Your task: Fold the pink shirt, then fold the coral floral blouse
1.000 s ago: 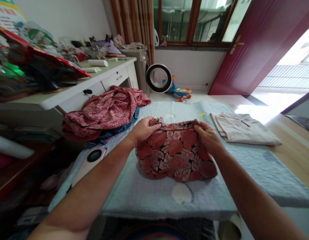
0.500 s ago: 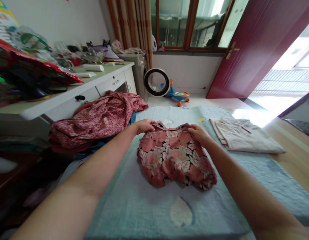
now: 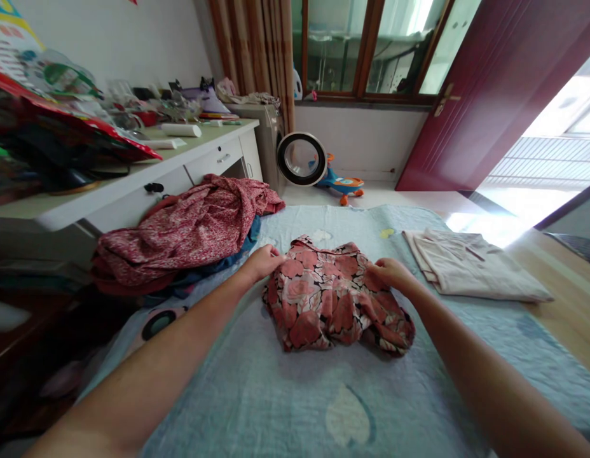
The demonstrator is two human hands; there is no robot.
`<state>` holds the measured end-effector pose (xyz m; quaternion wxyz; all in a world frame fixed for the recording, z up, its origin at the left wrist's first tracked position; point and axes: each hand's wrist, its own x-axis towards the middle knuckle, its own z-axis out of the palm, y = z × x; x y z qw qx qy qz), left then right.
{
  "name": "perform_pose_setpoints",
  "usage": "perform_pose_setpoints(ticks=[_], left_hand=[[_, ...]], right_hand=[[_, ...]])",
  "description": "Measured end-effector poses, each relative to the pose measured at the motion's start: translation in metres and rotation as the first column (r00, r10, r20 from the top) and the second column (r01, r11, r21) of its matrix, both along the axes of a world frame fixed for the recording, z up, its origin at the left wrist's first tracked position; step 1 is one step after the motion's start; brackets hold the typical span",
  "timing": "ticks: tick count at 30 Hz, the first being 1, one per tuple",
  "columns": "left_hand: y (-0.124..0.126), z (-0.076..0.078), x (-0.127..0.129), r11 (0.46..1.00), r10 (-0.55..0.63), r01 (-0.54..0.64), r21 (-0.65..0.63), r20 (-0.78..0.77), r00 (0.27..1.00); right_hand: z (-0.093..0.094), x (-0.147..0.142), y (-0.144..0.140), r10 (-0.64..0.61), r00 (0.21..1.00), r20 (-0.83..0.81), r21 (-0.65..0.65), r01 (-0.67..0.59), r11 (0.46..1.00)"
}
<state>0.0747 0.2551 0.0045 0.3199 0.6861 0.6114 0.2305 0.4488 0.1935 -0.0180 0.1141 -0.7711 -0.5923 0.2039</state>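
Rumpled red floral garment (image 3: 330, 299), flat between left hand (image 3: 265, 262) and right hand (image 3: 389, 272)

Two hands, left hand (image 3: 264, 262) and right hand (image 3: 389, 273); one floral garment (image 3: 330, 299) between their fingers. One red heap (image 3: 190, 226) (beyond the left fingers), one folded beige garment (image 3: 471, 270) past the right fingers, one blanket (image 3: 276, 394).

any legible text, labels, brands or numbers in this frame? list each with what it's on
None can be read.
Poster at top left on the wall: coloured print, too blurred to read.
Red packaging on the desk: printing too blurred to read.
Floral garment under the left hand and right hand: pattern only, no text.
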Motion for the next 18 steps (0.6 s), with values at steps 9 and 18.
perform_pose_setpoints(ticks=[9,18], left_hand=[[-0.027,-0.001,-0.007,0.946,0.033,0.107,-0.308,0.417,0.908],[-0.003,0.024,-0.011,0.969,0.223,-0.081,-0.234,0.684,0.695]], right_hand=[[0.001,0.002,-0.013,-0.002,0.962,-0.273,0.022,0.008,1.0],[0.007,0.001,-0.009,-0.121,0.831,-0.543,0.146,0.235,0.961]])
